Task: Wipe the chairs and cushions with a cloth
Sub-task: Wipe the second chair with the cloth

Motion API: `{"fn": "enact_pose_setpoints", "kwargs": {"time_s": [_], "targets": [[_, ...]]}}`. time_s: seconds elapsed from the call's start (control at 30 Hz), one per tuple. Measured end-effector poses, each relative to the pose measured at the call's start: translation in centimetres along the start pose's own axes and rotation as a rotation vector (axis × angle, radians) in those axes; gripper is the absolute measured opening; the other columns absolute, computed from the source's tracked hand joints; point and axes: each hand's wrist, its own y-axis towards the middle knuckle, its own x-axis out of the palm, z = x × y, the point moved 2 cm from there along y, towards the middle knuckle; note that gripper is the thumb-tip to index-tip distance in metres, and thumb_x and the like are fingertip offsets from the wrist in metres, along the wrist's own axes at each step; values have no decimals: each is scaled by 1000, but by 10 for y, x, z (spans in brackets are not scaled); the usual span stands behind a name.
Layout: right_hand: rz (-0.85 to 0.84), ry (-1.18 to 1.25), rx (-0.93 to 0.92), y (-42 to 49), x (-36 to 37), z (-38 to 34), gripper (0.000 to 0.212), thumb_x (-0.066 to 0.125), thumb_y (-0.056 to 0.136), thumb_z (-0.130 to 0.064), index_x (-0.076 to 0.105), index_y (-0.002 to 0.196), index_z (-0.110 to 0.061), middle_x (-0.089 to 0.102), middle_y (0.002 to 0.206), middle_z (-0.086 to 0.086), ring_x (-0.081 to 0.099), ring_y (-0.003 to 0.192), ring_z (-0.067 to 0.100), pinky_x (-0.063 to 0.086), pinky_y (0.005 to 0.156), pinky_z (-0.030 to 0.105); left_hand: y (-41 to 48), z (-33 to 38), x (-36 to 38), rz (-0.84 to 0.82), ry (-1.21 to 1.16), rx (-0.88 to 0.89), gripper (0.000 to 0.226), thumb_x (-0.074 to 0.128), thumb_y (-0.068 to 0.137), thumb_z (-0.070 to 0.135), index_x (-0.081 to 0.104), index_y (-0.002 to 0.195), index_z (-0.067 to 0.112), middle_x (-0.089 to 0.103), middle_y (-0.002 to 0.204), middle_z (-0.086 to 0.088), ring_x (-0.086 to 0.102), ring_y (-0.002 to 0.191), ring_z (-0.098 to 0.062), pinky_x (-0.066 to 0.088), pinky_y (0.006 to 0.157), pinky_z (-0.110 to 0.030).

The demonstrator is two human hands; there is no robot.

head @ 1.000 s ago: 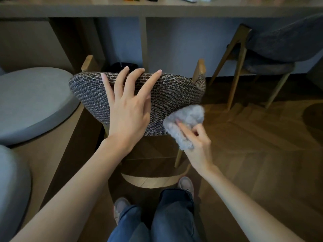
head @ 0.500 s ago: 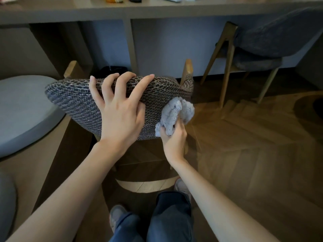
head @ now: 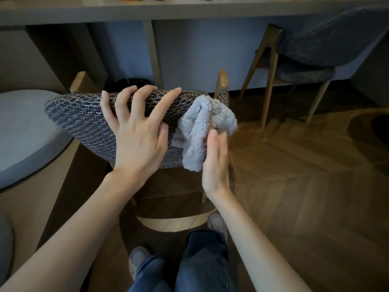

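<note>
A chair with a woven grey-brown backrest [head: 80,123] and light wooden posts stands in front of me, facing the desk. My left hand [head: 139,138] grips the top of the backrest, fingers curled over the upper edge and thumb on the rear face. A fluffy light grey cloth [head: 200,127] lies bunched against the right part of the backrest. My right hand [head: 214,165] presses it there with straight fingers, seen edge-on. The chair's seat is hidden behind the backrest.
A second chair [head: 315,45] with dark grey upholstery stands at the far right, under the long desk [head: 189,9]. A round grey cushion [head: 25,131] lies on a low wooden platform at left, another [head: 4,245] at the lower left. The floor [head: 294,186] is herringbone wood.
My left hand's fingers have curled over the backrest's top edge. My right hand has moved the cloth up along the backrest's right side, and its fingers have straightened.
</note>
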Motion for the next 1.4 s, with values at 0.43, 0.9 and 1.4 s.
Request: {"fn": "enact_pose_setpoints", "kwargs": {"time_s": [0.43, 0.9, 1.4], "targets": [[415, -170, -134, 20, 42, 27, 46, 60, 91, -19, 44, 134, -23, 32, 134, 24, 37, 130, 33, 38, 109, 27, -1, -4, 8, 64, 9, 21, 49, 35, 94, 22, 42, 141, 35, 47, 135, -6, 29, 132, -27, 2, 114, -54], [495, -53, -94, 51, 20, 5, 35, 57, 92, -13, 51, 126, -17, 44, 125, 19, 52, 113, 21, 46, 88, 11, 1, 1, 5, 6, 64, 20, 51, 38, 91, 23, 39, 141, 35, 44, 137, -10, 26, 131, -31, 1, 113, -58], [475, -34, 270, 78, -4, 32, 19, 51, 92, -20, 60, 107, -12, 45, 94, -6, 55, 96, 21, 36, 69, 8, 3, 10, 18, 18, 126, 77, 59, 48, 85, 20, 39, 141, 33, 44, 137, -17, 21, 130, -34, 1, 111, -56]]}}
